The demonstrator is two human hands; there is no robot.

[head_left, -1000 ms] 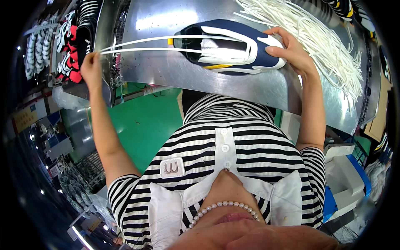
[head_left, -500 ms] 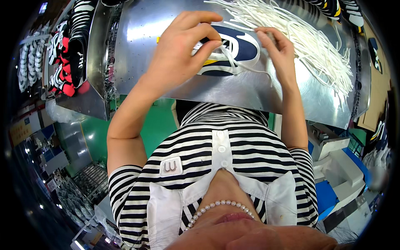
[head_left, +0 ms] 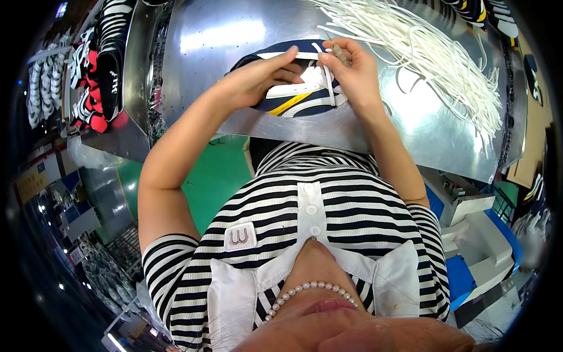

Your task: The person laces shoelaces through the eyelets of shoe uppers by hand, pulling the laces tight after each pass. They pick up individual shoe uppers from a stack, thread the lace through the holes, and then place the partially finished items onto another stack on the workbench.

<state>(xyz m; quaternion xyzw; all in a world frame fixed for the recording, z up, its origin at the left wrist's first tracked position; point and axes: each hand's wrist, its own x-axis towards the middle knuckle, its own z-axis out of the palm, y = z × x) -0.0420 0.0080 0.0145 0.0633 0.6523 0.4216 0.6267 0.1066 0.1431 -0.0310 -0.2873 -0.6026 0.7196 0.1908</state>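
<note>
A navy and white sneaker [head_left: 302, 104] with a yellow stripe lies on the metal tabletop in front of me. White shoelace [head_left: 329, 85] runs across its front part. My left hand [head_left: 261, 79] rests over the shoe's opening, thumb and fingers apart, the fingertips beside the tongue. Above the shoe's front, my right hand [head_left: 356, 70] is closed around a small tool [head_left: 339, 54] with a pale handle and a thin metal tip. A bit of white lace shows by its thumb and index finger; whether they pinch it is hard to tell.
A large heap of loose white shoelaces [head_left: 428, 58] spreads over the right of the metal table [head_left: 281, 130]. Black and white shoes [head_left: 111, 64] and red ones [head_left: 91, 114] are stacked to the left. More dark shoes [head_left: 498, 20] stand far right. White and blue boxes [head_left: 475, 240] sit lower right.
My right hand has moved left from beside the lace heap to the shoe's front, where the tool now shows. My left hand has lowered and its fingers have spread. The shoe has shifted slightly.
</note>
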